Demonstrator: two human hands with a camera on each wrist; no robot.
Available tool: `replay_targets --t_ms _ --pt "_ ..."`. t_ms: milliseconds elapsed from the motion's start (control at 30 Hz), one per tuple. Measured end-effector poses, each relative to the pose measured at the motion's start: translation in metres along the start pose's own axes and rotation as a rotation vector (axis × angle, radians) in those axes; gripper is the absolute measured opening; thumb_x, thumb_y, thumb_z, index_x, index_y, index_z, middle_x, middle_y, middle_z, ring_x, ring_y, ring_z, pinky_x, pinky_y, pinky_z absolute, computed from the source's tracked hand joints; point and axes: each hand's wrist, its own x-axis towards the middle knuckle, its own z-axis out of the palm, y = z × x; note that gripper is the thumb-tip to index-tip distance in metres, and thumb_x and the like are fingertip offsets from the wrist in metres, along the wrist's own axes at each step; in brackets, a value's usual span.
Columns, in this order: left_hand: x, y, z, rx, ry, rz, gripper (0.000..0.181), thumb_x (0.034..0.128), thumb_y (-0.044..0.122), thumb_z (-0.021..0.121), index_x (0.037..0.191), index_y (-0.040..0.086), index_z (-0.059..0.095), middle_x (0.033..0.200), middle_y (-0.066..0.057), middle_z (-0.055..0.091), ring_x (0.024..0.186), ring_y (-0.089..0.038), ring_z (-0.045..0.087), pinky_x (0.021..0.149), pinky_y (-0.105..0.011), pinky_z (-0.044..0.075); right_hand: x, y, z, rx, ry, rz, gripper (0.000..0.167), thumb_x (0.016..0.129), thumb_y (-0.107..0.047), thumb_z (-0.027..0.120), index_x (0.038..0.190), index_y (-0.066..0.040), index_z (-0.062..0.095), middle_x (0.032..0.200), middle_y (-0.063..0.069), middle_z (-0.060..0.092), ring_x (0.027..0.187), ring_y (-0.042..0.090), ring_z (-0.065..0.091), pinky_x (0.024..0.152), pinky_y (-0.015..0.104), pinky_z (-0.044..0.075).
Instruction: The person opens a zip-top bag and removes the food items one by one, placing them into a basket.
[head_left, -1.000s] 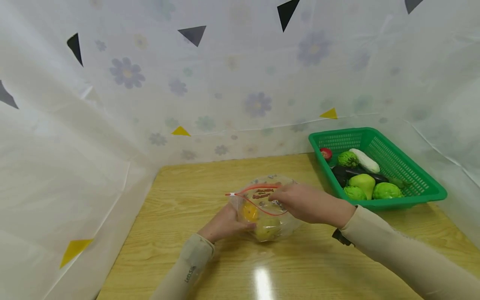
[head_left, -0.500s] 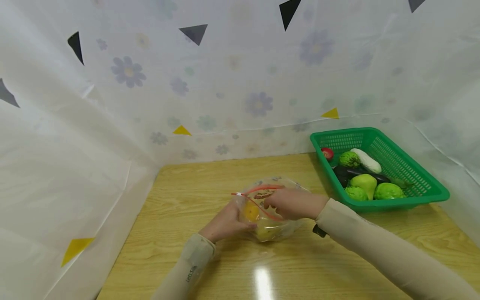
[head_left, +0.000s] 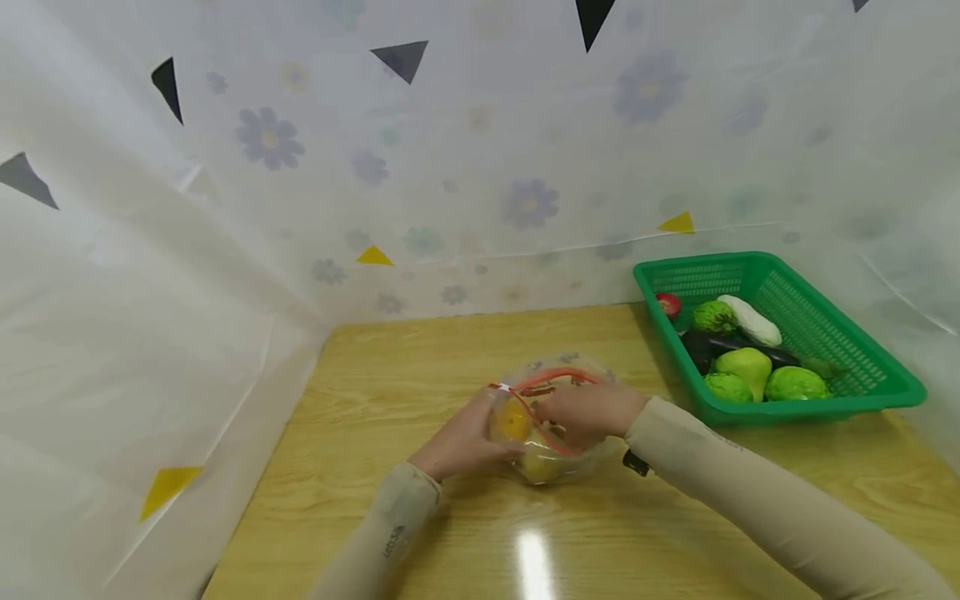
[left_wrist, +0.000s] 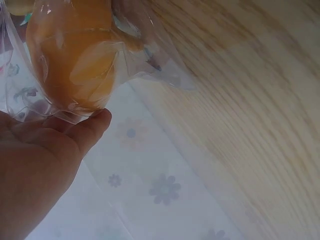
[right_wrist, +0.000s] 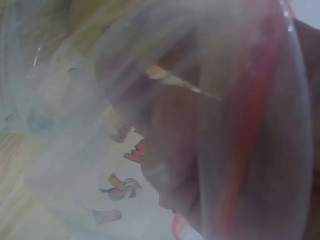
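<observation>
A clear zip bag (head_left: 573,362) with red zip strips (head_left: 555,372) sits on the table, its mouth parted. My left hand (head_left: 468,437) grips the bag's left side, thumb in front. Inside, close to that thumb, lies an orange fruit (head_left: 514,422); the left wrist view shows the orange fruit (left_wrist: 75,55) through the plastic. Lower in the bag is a yellowish fruit (head_left: 538,467). My right hand (head_left: 592,412) reaches through the mouth into the bag. Its fingers (right_wrist: 172,130) show blurred through plastic in the right wrist view; whether they hold anything is hidden. A white slider (head_left: 501,387) sits at the zip's left end.
A green basket (head_left: 888,367) stands at the right with a long white vegetable (head_left: 753,321), dark eggplant (head_left: 738,346), a green pear-shaped fruit (head_left: 744,368), green round vegetables (head_left: 797,383) and a red one (head_left: 669,305). Plastic sheeting (head_left: 450,167) walls the wooden table (head_left: 390,367).
My right hand has gone from the bag's right rim leftward and down into its mouth. My left hand keeps its grip on the bag. The head view has shifted slightly.
</observation>
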Motion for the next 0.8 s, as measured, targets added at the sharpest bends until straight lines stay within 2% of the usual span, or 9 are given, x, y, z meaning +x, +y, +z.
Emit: replay_targets --t_ms 233,367,533,667,767,800 --pt "0.0 0.0 0.001 -0.036 0.005 -0.023 0.088 0.0791 0.056 0.081 0.151 0.031 0.037 0.136 0.007 0.049 0.112 -0.01 0.054 0.092 -0.031 0.049 0.004 0.002 0.001 0.025 -0.064 -0.023 0.02 0.085 -0.012 0.069 0.096 -0.027 0.065 0.07 -0.012 0.047 0.061 0.007 0.037 0.054 0.024 0.032" --pt "0.001 0.0 0.0 -0.041 0.01 -0.004 0.084 0.079 0.052 0.083 0.147 0.036 0.037 0.133 0.008 0.05 0.112 -0.009 0.055 0.094 -0.031 0.049 0.006 0.003 0.003 0.033 -0.089 -0.023 0.025 0.082 -0.009 0.071 0.098 -0.027 0.066 0.072 -0.011 0.051 0.063 0.007 0.04 0.056 0.024 0.035" --pt "0.002 0.0 -0.002 -0.049 0.018 0.011 0.081 0.0788 0.049 0.084 0.143 0.028 0.041 0.131 0.007 0.052 0.114 -0.009 0.055 0.098 -0.033 0.048 0.006 0.004 0.003 0.065 -0.096 -0.015 0.024 0.083 -0.009 0.074 0.095 -0.026 0.062 0.074 -0.011 0.053 0.065 0.007 0.043 0.059 0.024 0.039" --pt "0.004 -0.003 -0.001 -0.055 0.021 0.051 0.08 0.0799 0.048 0.084 0.143 0.021 0.043 0.135 0.008 0.052 0.117 -0.009 0.054 0.101 -0.033 0.047 0.002 0.006 0.005 0.081 -0.019 -0.036 0.019 0.085 -0.013 0.071 0.092 -0.028 0.062 0.072 -0.013 0.052 0.066 0.006 0.044 0.06 0.025 0.04" --pt "0.005 -0.004 0.0 -0.055 0.03 0.074 0.082 0.0808 0.048 0.083 0.147 0.021 0.042 0.142 0.006 0.05 0.123 -0.01 0.052 0.104 -0.034 0.046 -0.003 0.005 0.007 0.013 0.088 -0.074 0.012 0.087 -0.021 0.071 0.089 -0.028 0.061 0.071 -0.014 0.051 0.067 0.007 0.046 0.062 0.025 0.041" --pt "0.004 -0.004 0.001 -0.045 0.036 0.064 0.081 0.0809 0.048 0.083 0.146 0.022 0.042 0.141 0.005 0.05 0.122 -0.01 0.052 0.103 -0.034 0.046 -0.006 0.004 0.006 -0.013 0.123 -0.083 0.01 0.088 -0.024 0.071 0.09 -0.027 0.062 0.072 -0.015 0.052 0.068 0.006 0.047 0.063 0.026 0.043"
